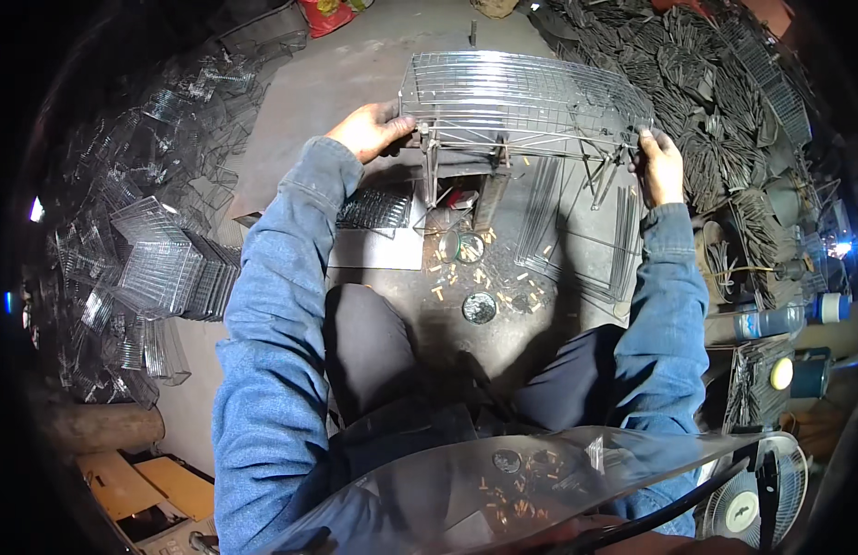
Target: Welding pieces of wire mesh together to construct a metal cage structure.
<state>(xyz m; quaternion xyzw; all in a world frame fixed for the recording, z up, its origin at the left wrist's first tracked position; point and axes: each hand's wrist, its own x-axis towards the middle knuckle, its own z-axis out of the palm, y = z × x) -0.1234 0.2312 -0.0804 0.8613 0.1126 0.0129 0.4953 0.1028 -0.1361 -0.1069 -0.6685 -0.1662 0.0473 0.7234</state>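
Wire cage [521, 102], long and arched, rests across a small metal stand [457, 176] on the dark workbench [355, 74], held at both ends. The left hand [372, 129] closes on its near-left corner, thumb along the bottom rim; the right hand [660, 165] pinches the far-right corner, fingers curled around the lower wire. Just below the grips lie loose wire panels [577, 231], short brass-coloured clips [466, 277] and two round tins [479, 307]. Left of the left hand, finished mesh pieces [161, 259] are stacked. The cage looks light and springy, so uneven pressure between the two grips could twist it or tip it off the narrow stand. A slipping finger could catch on cut wire ends, and a dropped end would scatter the clips underneath.
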